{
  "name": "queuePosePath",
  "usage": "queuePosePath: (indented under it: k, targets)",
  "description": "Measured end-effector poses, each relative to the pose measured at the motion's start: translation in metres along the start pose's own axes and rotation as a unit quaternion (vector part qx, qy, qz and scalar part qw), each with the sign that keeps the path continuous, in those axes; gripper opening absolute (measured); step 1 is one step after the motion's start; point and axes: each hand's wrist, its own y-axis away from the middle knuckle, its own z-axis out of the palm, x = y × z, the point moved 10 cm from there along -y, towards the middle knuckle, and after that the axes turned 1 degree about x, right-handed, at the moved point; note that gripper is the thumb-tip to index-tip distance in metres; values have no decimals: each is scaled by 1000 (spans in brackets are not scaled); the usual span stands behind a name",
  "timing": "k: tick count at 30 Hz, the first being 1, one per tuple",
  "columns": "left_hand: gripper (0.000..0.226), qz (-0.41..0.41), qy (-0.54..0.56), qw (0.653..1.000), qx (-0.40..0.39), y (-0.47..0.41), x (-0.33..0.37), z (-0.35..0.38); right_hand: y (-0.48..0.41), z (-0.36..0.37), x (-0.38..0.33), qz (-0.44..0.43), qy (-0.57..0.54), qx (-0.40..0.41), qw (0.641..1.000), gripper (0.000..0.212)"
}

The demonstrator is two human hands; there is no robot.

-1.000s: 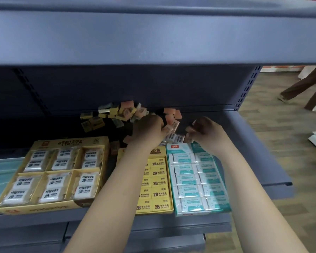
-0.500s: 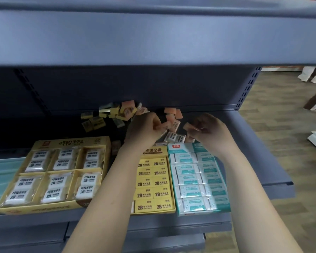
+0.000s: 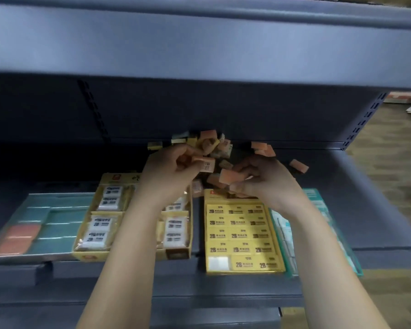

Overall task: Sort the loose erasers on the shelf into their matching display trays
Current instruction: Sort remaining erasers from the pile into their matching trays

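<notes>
Head view: left hand (image 3: 171, 173) has its fingers curled, pinching a labelled eraser (image 3: 205, 163), orange, at the fingertips above the shelf (image 3: 365, 210). Right hand (image 3: 266, 184) is likewise curled, gripping a plain eraser (image 3: 228, 176), orange, between thumb and fingers; whether it holds more underneath cannot be told. Both hands are near each other, just in front of the pile (image 3: 211, 143) of loose orange and yellow erasers at the shelf's back. Four trays line the front: teal tray (image 3: 57, 229) with some orange erasers at its left end, white-eraser tray (image 3: 88, 256), 2B tray (image 3: 244, 271) nearly full, right tray (image 3: 352, 257) partly hidden by the right forearm.
</notes>
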Motion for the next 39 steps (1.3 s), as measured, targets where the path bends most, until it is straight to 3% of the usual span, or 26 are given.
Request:
queuePosePath:
  k: [7,11,19,28,33,39]
  targets:
    - [10,-19,46,997,60,21,-60,-84,1,76,-60,-2,-72,-55,996,29]
    - [16,-22,78,992,95,33,-95,-138,1,113,-87,-6,-45,-35,998,13]
    - [14,-43,123,981,143,55,-168,-219,5,184,-146,-29,-44,-29,998,8]
    - [10,-46,175,979,97,64,-208,-234,17,243,-175,-36,35,-45,998,12]
    - [14,-70,209,970,103,70,-222,-239,22,269,-186,-40,155,-78,984,7]
    - [9,-86,254,961,71,72,-226,-234,26,298,-185,-19,214,-141,966,7]
